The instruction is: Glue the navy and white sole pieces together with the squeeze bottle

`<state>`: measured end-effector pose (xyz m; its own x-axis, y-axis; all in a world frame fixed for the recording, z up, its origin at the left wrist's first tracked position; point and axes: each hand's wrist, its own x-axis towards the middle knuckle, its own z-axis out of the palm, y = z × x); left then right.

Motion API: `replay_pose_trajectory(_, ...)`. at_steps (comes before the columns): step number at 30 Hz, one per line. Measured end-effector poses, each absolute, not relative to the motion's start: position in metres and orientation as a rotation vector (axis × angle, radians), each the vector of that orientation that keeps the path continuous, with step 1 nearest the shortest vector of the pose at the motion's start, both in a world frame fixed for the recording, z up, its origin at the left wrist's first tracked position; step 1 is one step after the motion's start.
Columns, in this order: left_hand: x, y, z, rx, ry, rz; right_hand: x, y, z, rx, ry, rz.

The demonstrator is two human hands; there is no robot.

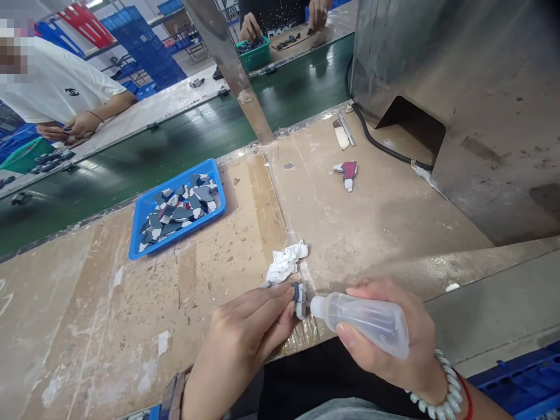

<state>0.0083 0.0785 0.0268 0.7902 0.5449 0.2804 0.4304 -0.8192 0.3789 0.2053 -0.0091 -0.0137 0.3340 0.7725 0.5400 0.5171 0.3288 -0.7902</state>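
Note:
My left hand (245, 332) pinches a small grey plastic part (299, 297) at the near edge of the worn workbench (210, 274). My right hand (389, 332) grips a clear squeeze bottle (365, 318), lying sideways, with its nozzle touching the part. A crumpled white cloth (285, 261) lies just behind the part. A blue tray (144, 219) holding several grey, white and dark red parts sits further back on the left. One assembled red and white part (349, 173) lies alone at the back right.
A big metal housing (464, 87) with a black cable (376, 143) fills the right side. A green conveyor belt (175, 140) runs behind the bench. Two other people work across it, one in a white shirt (61, 84), beside green bins (256, 55).

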Motion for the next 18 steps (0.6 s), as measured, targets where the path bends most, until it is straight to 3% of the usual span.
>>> replay_pose_trajectory(7,-0.002,0.072,0.02,2.554,0.79,0.456,0.206,-0.013,-0.019,-1.354,-1.327,0.315)
replay_pose_trajectory(12,0.001,0.062,0.002,2.521,0.904,0.707,0.203,-0.012,-0.021,-1.388,-1.279,0.249)
replay_pose_trajectory(18,0.012,0.055,-0.003,2.504,0.872,0.7,0.209,-0.038,-0.043,-1.397,-1.066,0.288)
